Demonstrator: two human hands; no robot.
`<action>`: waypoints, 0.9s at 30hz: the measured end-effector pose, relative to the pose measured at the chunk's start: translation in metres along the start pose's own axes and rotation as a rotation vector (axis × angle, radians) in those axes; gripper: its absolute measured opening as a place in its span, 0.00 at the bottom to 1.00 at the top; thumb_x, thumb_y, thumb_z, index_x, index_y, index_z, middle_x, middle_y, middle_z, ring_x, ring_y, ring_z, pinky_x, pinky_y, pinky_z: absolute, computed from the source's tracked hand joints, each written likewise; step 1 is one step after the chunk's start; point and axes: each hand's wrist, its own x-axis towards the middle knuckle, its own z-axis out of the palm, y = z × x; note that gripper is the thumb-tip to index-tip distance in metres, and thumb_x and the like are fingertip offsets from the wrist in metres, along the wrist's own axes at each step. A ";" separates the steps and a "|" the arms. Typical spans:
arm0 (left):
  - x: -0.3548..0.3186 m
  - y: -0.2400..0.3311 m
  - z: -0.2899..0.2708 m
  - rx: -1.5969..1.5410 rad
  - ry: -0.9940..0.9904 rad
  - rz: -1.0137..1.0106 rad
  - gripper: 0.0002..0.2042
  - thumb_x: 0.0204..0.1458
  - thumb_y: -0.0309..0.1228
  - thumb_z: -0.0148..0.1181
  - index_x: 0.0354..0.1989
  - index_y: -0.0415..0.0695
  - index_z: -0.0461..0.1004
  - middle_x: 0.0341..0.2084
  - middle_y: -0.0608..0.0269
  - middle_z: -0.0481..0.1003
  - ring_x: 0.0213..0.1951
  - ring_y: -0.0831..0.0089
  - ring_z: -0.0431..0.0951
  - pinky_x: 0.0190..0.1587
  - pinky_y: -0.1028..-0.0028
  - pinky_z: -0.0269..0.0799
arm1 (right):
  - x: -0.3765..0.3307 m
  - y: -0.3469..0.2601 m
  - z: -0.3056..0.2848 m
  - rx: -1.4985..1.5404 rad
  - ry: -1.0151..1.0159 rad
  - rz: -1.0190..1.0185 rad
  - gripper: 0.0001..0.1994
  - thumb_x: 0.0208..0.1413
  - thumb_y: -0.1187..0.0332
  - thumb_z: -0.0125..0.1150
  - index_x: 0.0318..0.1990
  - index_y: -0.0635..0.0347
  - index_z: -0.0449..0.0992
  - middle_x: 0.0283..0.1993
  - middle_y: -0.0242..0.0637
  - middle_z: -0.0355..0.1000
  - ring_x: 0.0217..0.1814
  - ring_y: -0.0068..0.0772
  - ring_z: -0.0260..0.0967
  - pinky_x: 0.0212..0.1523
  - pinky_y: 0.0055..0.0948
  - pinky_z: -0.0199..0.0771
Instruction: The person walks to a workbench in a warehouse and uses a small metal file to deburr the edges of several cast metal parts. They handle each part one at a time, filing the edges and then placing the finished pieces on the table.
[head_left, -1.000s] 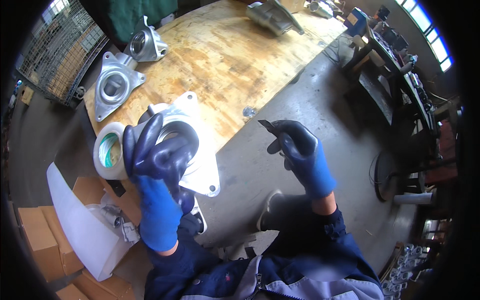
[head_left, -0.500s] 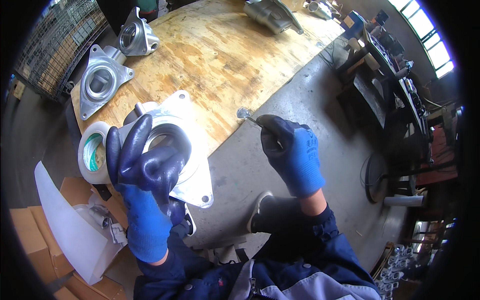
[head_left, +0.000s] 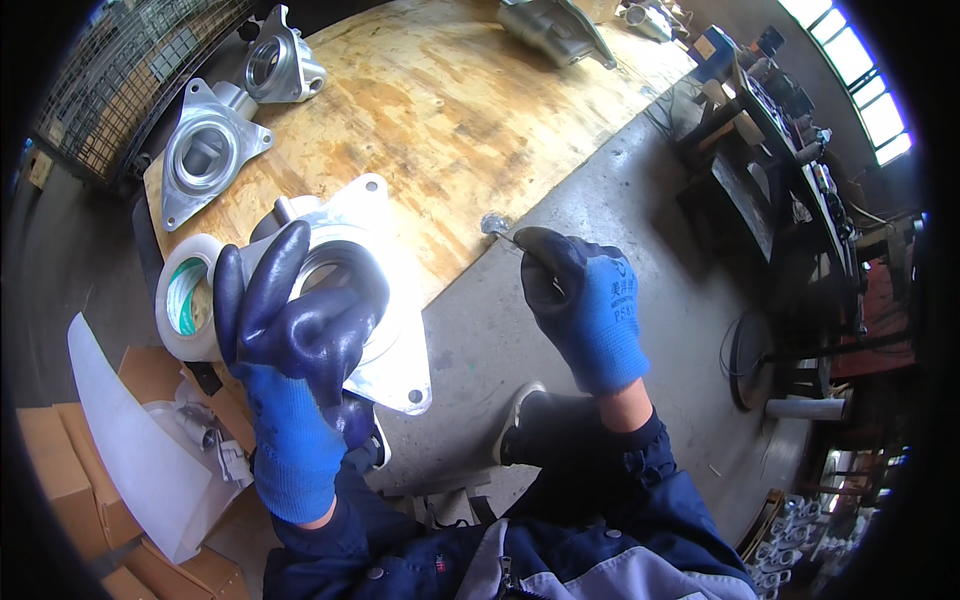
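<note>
My left hand (head_left: 300,330), in a blue glove with a dark coated palm, grips the silvery metal housing (head_left: 402,350) on the near left corner of the table. Some of its fingers curl into the round bore, while others stretch along the rim. A roll of clear tape (head_left: 172,318) with a green and white core stands against that hand's left side. Over the floor by the table edge, my right hand (head_left: 580,300) is closed in a pinch on a thin tool with a small round shiny end (head_left: 494,224). Its handle is mostly hidden in the glove.
Two similar housings (head_left: 205,155) sit at the table's left edge, and another metal casting (head_left: 555,32) lies at the far end. Cardboard boxes (head_left: 58,465) with a white sheet (head_left: 135,450) stand lower left. A dark workbench (head_left: 790,150) runs along the right.
The view has shifted slightly. Both hands keep nearly the same pose, with the left on the housing and the right on the thin tool.
</note>
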 end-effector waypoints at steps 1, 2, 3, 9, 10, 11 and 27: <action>-0.001 0.000 -0.001 -0.016 -0.008 -0.036 0.13 0.58 0.35 0.67 0.51 0.54 0.76 0.59 0.53 0.77 0.66 0.51 0.72 0.74 0.48 0.58 | 0.000 -0.001 0.000 0.012 -0.006 -0.002 0.09 0.50 0.74 0.63 0.39 0.55 0.81 0.26 0.44 0.76 0.28 0.48 0.77 0.31 0.41 0.75; -0.002 0.000 -0.002 -0.032 -0.017 -0.072 0.14 0.59 0.36 0.66 0.52 0.54 0.75 0.59 0.53 0.77 0.66 0.51 0.72 0.74 0.48 0.58 | 0.001 -0.001 0.000 0.024 -0.012 -0.005 0.09 0.50 0.74 0.64 0.40 0.55 0.81 0.27 0.44 0.76 0.28 0.49 0.76 0.30 0.41 0.75; -0.003 0.001 -0.002 -0.047 -0.015 -0.083 0.12 0.62 0.37 0.62 0.52 0.52 0.77 0.61 0.53 0.75 0.68 0.52 0.69 0.74 0.50 0.57 | 0.001 -0.001 0.001 0.035 -0.019 -0.007 0.09 0.50 0.74 0.64 0.40 0.55 0.82 0.27 0.45 0.76 0.27 0.50 0.76 0.30 0.41 0.75; -0.005 0.011 0.000 -0.235 0.145 -0.147 0.11 0.57 0.32 0.67 0.48 0.49 0.78 0.61 0.53 0.76 0.67 0.46 0.69 0.73 0.49 0.60 | -0.001 -0.001 -0.007 0.737 -0.228 0.537 0.11 0.65 0.64 0.61 0.49 0.58 0.83 0.29 0.39 0.82 0.19 0.29 0.72 0.21 0.26 0.69; -0.006 0.013 0.001 -0.233 0.117 -0.186 0.11 0.57 0.31 0.68 0.48 0.49 0.78 0.61 0.53 0.76 0.68 0.46 0.68 0.72 0.49 0.60 | -0.001 -0.001 -0.013 0.828 -0.293 0.610 0.12 0.67 0.63 0.59 0.50 0.59 0.82 0.30 0.39 0.81 0.19 0.25 0.70 0.21 0.24 0.67; -0.006 0.013 0.001 -0.186 0.073 -0.174 0.13 0.56 0.31 0.69 0.49 0.49 0.77 0.61 0.53 0.76 0.69 0.46 0.68 0.72 0.49 0.61 | 0.000 0.000 -0.019 0.917 -0.358 0.684 0.14 0.68 0.62 0.57 0.51 0.60 0.82 0.30 0.39 0.81 0.18 0.21 0.68 0.21 0.21 0.66; -0.023 -0.003 0.006 -0.195 -0.117 -0.240 0.25 0.68 0.32 0.56 0.72 0.44 0.62 0.65 0.53 0.71 0.64 0.60 0.74 0.68 0.64 0.70 | -0.030 -0.036 -0.043 0.944 -0.407 0.037 0.13 0.63 0.74 0.56 0.51 0.71 0.80 0.44 0.52 0.83 0.39 0.37 0.83 0.40 0.35 0.84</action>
